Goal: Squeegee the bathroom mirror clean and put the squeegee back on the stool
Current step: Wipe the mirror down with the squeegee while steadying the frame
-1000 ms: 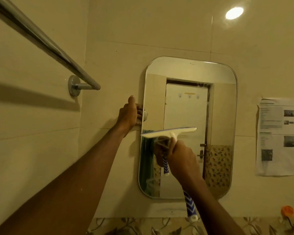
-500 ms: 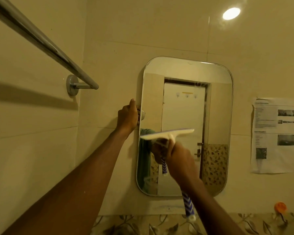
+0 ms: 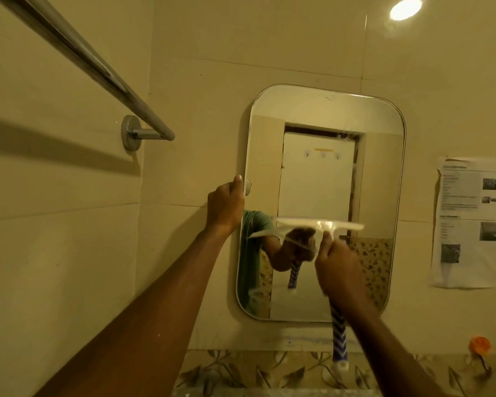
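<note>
A rounded rectangular mirror (image 3: 321,167) hangs on the beige tiled wall. My right hand (image 3: 338,267) is shut on the squeegee (image 3: 321,224), whose white blade lies level across the middle of the glass. Its blue-and-white patterned handle (image 3: 339,336) sticks out below my hand. My left hand (image 3: 225,204) grips the mirror's left edge beside a small round clip. The glass reflects a white door, my arm and the squeegee. The stool is not in view.
A chrome towel rail (image 3: 98,67) runs from the upper left to a wall mount (image 3: 131,132). A printed paper sheet (image 3: 476,222) is stuck right of the mirror. An orange hook (image 3: 480,346) sits low right, above a floral tile band (image 3: 269,368).
The squeegee blade has shifted to the right across the glass, at about mid-height. My left hand stays on the mirror's left edge. The view has shifted slightly.
</note>
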`<state>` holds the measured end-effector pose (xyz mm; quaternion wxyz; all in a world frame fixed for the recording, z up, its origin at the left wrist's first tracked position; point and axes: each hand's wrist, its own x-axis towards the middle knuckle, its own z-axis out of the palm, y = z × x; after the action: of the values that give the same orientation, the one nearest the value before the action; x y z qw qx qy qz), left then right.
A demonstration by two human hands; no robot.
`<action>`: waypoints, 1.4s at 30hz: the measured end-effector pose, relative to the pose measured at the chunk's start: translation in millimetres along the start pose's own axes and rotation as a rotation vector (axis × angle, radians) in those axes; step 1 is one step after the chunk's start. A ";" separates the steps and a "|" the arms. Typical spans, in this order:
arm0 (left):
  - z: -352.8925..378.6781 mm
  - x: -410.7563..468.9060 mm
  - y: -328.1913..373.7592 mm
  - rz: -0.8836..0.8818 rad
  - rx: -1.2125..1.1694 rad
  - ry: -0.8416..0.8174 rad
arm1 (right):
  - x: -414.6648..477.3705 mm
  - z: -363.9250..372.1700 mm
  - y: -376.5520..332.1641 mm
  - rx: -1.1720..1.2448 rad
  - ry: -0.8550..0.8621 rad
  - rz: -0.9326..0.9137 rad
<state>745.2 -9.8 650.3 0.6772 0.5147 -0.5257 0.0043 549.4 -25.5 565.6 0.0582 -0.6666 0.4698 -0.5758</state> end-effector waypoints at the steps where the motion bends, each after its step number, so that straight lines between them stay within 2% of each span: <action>1: -0.4 -0.3 -0.4 -0.010 -0.007 0.002 | -15.9 7.0 8.5 -0.007 -0.009 0.017; 5: -1.2 -3.4 -4.8 -0.029 0.011 0.002 | -33.0 7.0 12.0 -0.073 -0.059 0.047; 11: 0.6 -15.8 -13.0 -0.053 0.021 -0.001 | 39.3 -22.7 -37.8 0.029 0.044 -0.018; 13: 0.8 -15.3 -11.3 -0.054 0.019 0.005 | 44.8 -19.3 -39.6 0.043 0.032 -0.029; 22: -0.6 -20.7 -11.1 -0.104 -0.031 0.005 | -52.6 17.0 17.5 -0.088 -0.108 0.110; 27: -3.4 -22.4 -9.9 -0.132 -0.055 -0.009 | -1.6 -4.3 -26.8 -0.010 0.006 -0.024; 31: -5.1 -20.6 -10.5 -0.173 -0.104 -0.035 | 18.9 0.6 -60.9 0.069 -0.048 -0.033; 37: -7.4 -18.6 -11.0 -0.219 -0.147 -0.060 | -54.3 49.2 -9.9 0.013 -0.132 0.047; 42: -5.5 -24.4 -12.5 -0.206 -0.132 -0.049 | -84.4 49.4 17.1 -0.125 -0.192 0.086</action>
<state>745.1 1.2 624.6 0.6934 0.5201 -0.4857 -0.1126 589.3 0.7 478.6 0.0861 -0.7003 0.5252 -0.4758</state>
